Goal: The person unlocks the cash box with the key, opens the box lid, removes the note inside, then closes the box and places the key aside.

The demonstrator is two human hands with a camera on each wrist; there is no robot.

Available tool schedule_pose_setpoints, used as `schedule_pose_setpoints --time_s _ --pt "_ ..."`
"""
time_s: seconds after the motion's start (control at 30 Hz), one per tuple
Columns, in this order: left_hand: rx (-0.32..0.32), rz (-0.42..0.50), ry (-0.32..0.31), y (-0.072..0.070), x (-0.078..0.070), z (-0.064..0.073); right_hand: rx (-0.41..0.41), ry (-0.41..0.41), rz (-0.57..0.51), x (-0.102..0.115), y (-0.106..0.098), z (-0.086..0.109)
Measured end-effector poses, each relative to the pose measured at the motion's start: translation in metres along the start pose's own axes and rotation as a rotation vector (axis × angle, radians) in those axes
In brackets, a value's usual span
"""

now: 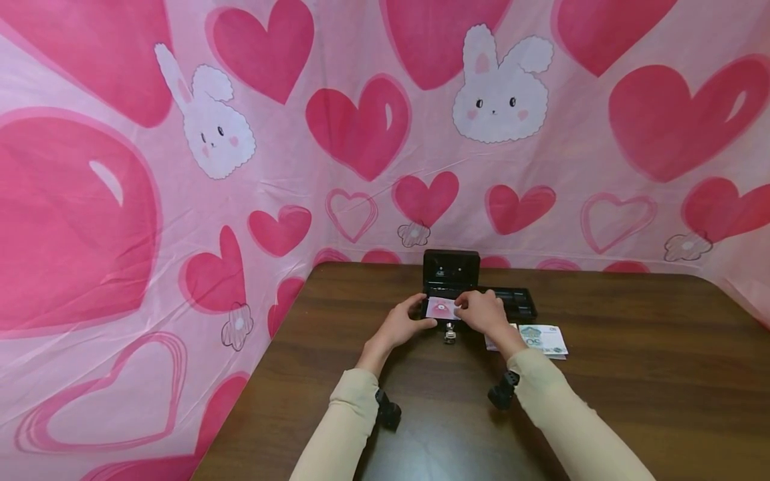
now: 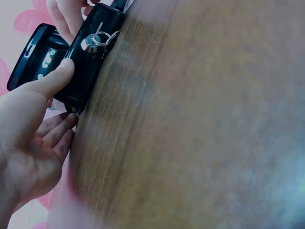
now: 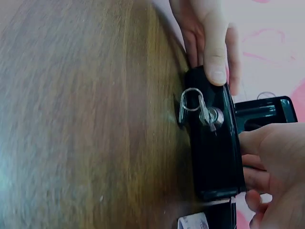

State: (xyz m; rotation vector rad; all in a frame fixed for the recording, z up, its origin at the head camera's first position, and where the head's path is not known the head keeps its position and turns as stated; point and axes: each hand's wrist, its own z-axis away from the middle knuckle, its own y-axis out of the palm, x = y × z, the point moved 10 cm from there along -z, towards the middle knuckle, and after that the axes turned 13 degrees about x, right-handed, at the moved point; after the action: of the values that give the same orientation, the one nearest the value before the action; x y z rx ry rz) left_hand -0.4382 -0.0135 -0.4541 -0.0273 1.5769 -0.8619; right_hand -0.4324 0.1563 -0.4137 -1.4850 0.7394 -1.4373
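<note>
A small black cash box [image 1: 451, 268] stands with its lid raised, a ring of keys [image 3: 191, 100] hanging from the lock in its front. Pink banknotes [image 1: 440, 307] lie level in its opening. My left hand [image 1: 400, 326] grips the box's left end, thumb [image 2: 62, 74] on the front face and fingers round the side. From the right, my right hand [image 1: 483, 310] reaches over the box and pinches the right end of the pink banknotes. In the right wrist view, the front wall hides the fingertips of that right hand [image 3: 281, 164].
A black compartment tray [image 1: 519, 302] sits behind and right of the box. Nearer, a stack of green-and-white banknotes [image 1: 544, 339] lies on the brown wooden table [image 1: 631, 374], partly behind my right wrist. A pink heart-patterned cloth [image 1: 361, 133] hangs along the table's back edge.
</note>
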Motion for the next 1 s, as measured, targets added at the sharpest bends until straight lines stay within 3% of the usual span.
schedule_pose_setpoints --time_s 0.13,0.27,0.73,1.0 --pt "-0.004 -0.002 0.016 0.000 -0.002 -0.001 -0.005 0.016 0.047 0.003 -0.001 0.001" --pt "-0.006 0.003 0.015 0.000 -0.002 -0.001 -0.013 0.020 0.023 0.004 -0.002 0.000" --pt "0.003 0.001 -0.001 0.000 0.000 0.001 -0.053 -0.030 -0.213 0.006 -0.006 -0.002" --pt "0.002 -0.010 0.005 0.001 0.000 0.000 -0.132 -0.097 -0.382 0.005 -0.018 0.008"
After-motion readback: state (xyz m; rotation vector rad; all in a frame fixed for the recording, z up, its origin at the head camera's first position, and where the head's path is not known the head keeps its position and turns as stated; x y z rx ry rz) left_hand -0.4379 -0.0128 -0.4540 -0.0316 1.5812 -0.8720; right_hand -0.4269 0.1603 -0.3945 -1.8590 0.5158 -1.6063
